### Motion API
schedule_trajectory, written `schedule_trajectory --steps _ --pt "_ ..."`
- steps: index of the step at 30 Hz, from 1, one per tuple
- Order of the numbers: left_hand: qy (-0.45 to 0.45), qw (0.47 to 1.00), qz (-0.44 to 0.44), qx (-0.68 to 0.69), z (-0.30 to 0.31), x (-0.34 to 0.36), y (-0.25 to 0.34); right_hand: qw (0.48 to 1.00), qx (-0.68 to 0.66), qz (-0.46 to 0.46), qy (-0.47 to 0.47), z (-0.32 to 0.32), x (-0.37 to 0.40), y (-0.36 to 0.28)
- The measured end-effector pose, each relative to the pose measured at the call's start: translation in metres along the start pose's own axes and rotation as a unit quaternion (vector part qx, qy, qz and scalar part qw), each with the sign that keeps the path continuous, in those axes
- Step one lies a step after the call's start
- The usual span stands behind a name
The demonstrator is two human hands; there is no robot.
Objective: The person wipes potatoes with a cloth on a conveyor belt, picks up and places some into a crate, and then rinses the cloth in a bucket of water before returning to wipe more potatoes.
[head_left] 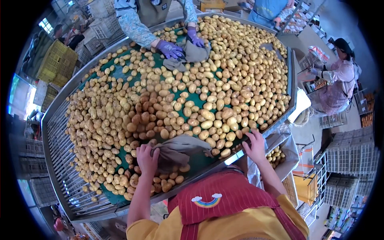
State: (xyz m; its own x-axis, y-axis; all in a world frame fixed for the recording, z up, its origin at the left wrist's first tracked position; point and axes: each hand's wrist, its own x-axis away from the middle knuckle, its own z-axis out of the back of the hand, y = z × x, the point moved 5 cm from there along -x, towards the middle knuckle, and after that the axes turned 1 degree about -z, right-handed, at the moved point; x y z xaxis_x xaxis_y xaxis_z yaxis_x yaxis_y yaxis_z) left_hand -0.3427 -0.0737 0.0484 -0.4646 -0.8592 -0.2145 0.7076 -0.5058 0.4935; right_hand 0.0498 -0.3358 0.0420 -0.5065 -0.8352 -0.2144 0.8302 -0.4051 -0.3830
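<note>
Above rainbow apron, left hand grips cloth, right hand touches table rim.

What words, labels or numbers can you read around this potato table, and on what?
No text is readable anywhere.
Red striped apron: a rainbow picture only, no words.
Co-worker's apron badge: too blurred to read.
Packets on the far shelves: print too small to read.
Grey cloth in the left hand: no print.
</note>
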Motion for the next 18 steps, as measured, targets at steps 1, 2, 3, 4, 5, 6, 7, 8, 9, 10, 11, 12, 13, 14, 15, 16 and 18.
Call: schedule_trajectory --steps 1,2,3,4,5,6,7,8,9,10,11,12,13,14,15,16,18 --pt "0.019 0.998 0.031 0.042 0.002 -0.003 0.005 1.0 -0.012 -0.017 -0.017 0.004 -0.002 -0.002" --pt "0.013 0.993 0.05 0.104 0.003 -0.014 0.016 0.999 -0.035 -0.023 -0.033 0.007 -0.006 -0.01" --pt "0.0 0.984 0.071 0.165 0.002 -0.022 0.03 0.995 -0.097 0.001 -0.03 0.008 -0.013 -0.022" --pt "-0.022 0.97 0.097 0.223 -0.002 -0.023 0.043 0.986 -0.161 0.018 -0.034 0.008 -0.016 -0.04" --pt "-0.026 0.976 0.069 0.207 -0.014 -0.028 0.055 0.975 -0.204 0.061 -0.063 0.008 -0.027 -0.059" --pt "-0.032 0.974 0.058 0.216 -0.011 -0.039 0.089 0.959 -0.249 0.091 -0.096 0.003 -0.034 -0.077" --pt "-0.026 0.97 0.054 0.234 -0.024 -0.042 0.104 0.931 -0.326 0.089 -0.141 -0.005 -0.043 -0.094" --pt "-0.096 0.96 0.057 0.258 -0.035 -0.05 0.118 0.896 -0.389 0.098 -0.19 -0.012 -0.051 -0.108" --pt "-0.12 0.952 0.051 0.278 -0.04 -0.052 0.13 0.872 -0.433 0.097 -0.205 -0.017 -0.062 -0.114" --pt "-0.14 0.943 0.044 0.298 -0.045 -0.057 0.139 0.847 -0.474 0.098 -0.218 -0.02 -0.075 -0.116" --pt "-0.11 0.961 -0.008 0.253 -0.047 -0.063 0.142 0.815 -0.531 0.077 -0.221 -0.026 -0.09 -0.111" --pt "-0.081 0.973 -0.058 0.206 -0.051 -0.067 0.143 0.848 -0.5 0.056 -0.166 -0.027 -0.104 -0.104" --pt "-0.054 0.98 -0.108 0.156 -0.056 -0.067 0.143 0.861 -0.486 0.012 -0.15 -0.033 -0.119 -0.096" --pt "-0.054 0.987 -0.118 0.097 -0.063 -0.066 0.141 0.872 -0.47 -0.033 -0.132 -0.041 -0.134 -0.086" --pt "-0.054 0.99 -0.127 0.037 -0.071 -0.065 0.142 0.887 -0.446 -0.033 -0.116 -0.047 -0.15 -0.079" --pt "-0.055 0.989 -0.136 -0.022 -0.079 -0.063 0.143 0.901 -0.421 -0.034 -0.099 -0.054 -0.165 -0.071" --pt "-0.089 0.988 -0.112 -0.061 -0.096 -0.064 0.139 0.93 -0.358 0.004 -0.079 -0.069 -0.198 -0.062"
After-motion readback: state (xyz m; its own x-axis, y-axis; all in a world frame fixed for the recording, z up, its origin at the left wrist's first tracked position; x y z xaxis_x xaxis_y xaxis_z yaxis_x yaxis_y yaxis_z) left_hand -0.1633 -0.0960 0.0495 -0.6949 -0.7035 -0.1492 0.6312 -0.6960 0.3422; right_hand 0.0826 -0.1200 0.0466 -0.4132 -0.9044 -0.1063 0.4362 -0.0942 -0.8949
